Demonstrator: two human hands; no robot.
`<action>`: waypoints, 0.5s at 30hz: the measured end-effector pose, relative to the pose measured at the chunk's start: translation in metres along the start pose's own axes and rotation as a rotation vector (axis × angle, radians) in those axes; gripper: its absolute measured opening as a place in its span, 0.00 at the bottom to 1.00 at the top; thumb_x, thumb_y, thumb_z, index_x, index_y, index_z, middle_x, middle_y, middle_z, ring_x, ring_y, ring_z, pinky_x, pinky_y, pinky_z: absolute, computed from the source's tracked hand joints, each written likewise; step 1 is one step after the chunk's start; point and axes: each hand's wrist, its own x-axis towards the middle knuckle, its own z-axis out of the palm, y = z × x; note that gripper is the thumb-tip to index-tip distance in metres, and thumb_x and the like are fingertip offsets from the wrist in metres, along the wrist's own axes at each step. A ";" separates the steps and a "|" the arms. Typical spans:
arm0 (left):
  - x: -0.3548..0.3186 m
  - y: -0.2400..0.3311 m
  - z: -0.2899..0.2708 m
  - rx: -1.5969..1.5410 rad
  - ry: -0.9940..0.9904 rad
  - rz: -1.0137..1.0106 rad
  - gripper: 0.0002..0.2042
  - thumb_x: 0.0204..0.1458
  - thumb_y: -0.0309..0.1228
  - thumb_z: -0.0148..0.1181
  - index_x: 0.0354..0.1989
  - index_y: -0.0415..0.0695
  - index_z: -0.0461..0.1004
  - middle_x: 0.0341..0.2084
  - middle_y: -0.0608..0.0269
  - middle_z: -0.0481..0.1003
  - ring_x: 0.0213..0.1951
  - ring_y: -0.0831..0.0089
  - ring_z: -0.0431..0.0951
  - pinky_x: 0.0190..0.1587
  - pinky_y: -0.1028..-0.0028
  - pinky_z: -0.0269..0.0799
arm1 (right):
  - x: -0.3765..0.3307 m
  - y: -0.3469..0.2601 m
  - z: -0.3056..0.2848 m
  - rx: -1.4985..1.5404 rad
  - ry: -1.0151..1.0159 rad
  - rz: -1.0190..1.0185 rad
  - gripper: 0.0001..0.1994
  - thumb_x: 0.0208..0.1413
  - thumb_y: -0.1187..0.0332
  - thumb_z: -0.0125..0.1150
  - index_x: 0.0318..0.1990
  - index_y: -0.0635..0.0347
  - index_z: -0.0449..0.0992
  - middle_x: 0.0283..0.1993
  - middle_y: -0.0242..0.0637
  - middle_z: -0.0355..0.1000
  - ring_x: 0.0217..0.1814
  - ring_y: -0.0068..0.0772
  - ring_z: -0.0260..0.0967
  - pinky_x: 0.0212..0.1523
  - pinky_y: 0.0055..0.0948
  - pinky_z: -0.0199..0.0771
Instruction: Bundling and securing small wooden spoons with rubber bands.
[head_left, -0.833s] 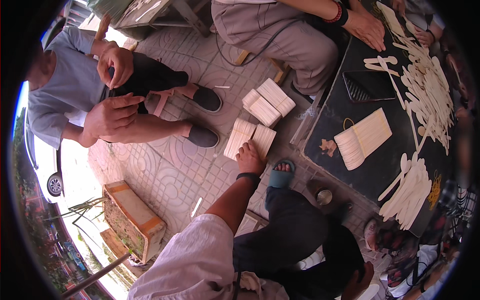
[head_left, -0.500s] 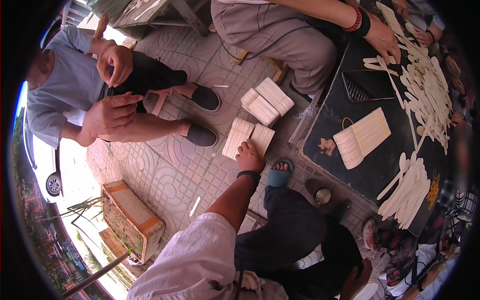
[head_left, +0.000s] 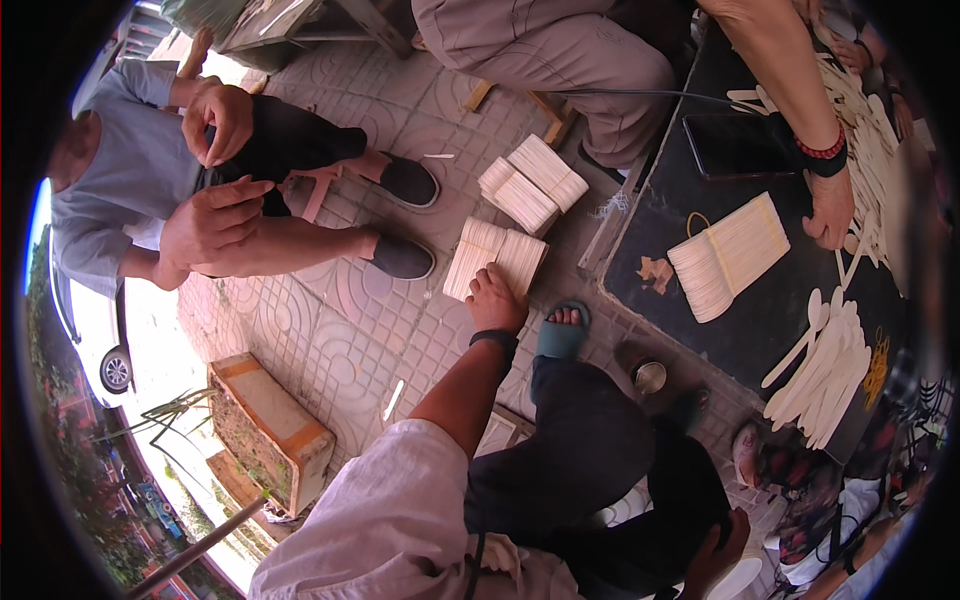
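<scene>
L hand (head_left: 495, 300) fingers down on wooden stick bundle (head_left: 495, 260), grip unclear, R hand (head_left: 725, 535) blurred

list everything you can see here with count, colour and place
stick bundle: one, pale wood, on the paving under the left hand
stick bundles: two, pale wood, on the paving further out
tied bundle: one, pale wood, on the table
table: one, black, right side
loose spoons: many, pale wood, near table edge
phone: one, black, on the table
planter: one, brick-coloured, lower left
seated person: one, grey shirt, left
co-worker's hand: one, on the table
sandal: one, teal, on own foot
left hand: resting on the nearest bundle
right hand: low by the knee, grip unclear
</scene>
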 end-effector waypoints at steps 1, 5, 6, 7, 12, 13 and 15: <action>0.000 -0.001 -0.001 -0.011 0.001 -0.008 0.35 0.38 0.39 0.66 0.54 0.38 0.57 0.45 0.54 0.64 0.49 0.56 0.65 0.47 0.57 0.64 | -0.002 0.004 0.000 0.011 -0.024 0.022 0.15 0.57 0.67 0.49 0.46 0.71 0.67 0.49 0.51 0.67 0.52 0.49 0.65 0.55 0.40 0.62; -0.005 -0.006 -0.006 -0.040 0.038 -0.037 0.36 0.36 0.41 0.68 0.53 0.39 0.57 0.47 0.53 0.63 0.51 0.55 0.64 0.51 0.59 0.63 | -0.001 0.004 0.001 0.045 -0.048 0.068 0.17 0.58 0.62 0.48 0.46 0.70 0.67 0.49 0.54 0.65 0.54 0.55 0.62 0.56 0.45 0.59; -0.007 -0.008 -0.008 -0.036 0.034 -0.037 0.36 0.36 0.41 0.68 0.53 0.39 0.57 0.47 0.53 0.63 0.51 0.55 0.64 0.51 0.59 0.63 | -0.001 0.004 0.001 0.040 -0.046 0.067 0.17 0.58 0.62 0.48 0.46 0.70 0.67 0.49 0.54 0.65 0.54 0.54 0.63 0.56 0.44 0.59; -0.011 -0.010 -0.011 -0.065 0.013 -0.071 0.37 0.36 0.41 0.68 0.53 0.39 0.57 0.48 0.52 0.63 0.52 0.55 0.64 0.51 0.59 0.62 | -0.001 0.004 0.001 0.035 -0.044 0.065 0.17 0.58 0.62 0.48 0.46 0.70 0.67 0.49 0.53 0.66 0.54 0.54 0.63 0.56 0.44 0.59; -0.029 -0.034 -0.005 -0.095 0.004 -0.064 0.38 0.35 0.41 0.69 0.54 0.37 0.58 0.48 0.50 0.64 0.52 0.53 0.64 0.53 0.59 0.60 | -0.004 0.008 0.003 0.035 -0.031 0.079 0.18 0.58 0.61 0.48 0.45 0.70 0.67 0.50 0.53 0.66 0.54 0.54 0.63 0.56 0.44 0.59; -0.029 -0.035 -0.004 -0.092 0.003 -0.064 0.38 0.35 0.41 0.69 0.54 0.37 0.58 0.48 0.50 0.64 0.52 0.53 0.64 0.53 0.59 0.60 | -0.004 0.008 0.002 0.032 -0.032 0.088 0.18 0.58 0.61 0.48 0.45 0.70 0.67 0.50 0.53 0.66 0.54 0.54 0.63 0.56 0.44 0.60; -0.030 -0.035 -0.005 -0.088 0.034 -0.012 0.38 0.35 0.42 0.69 0.54 0.37 0.58 0.48 0.50 0.64 0.51 0.53 0.64 0.53 0.59 0.60 | -0.005 0.010 0.003 0.039 -0.031 0.089 0.18 0.58 0.61 0.49 0.45 0.70 0.67 0.50 0.53 0.66 0.54 0.54 0.63 0.56 0.44 0.60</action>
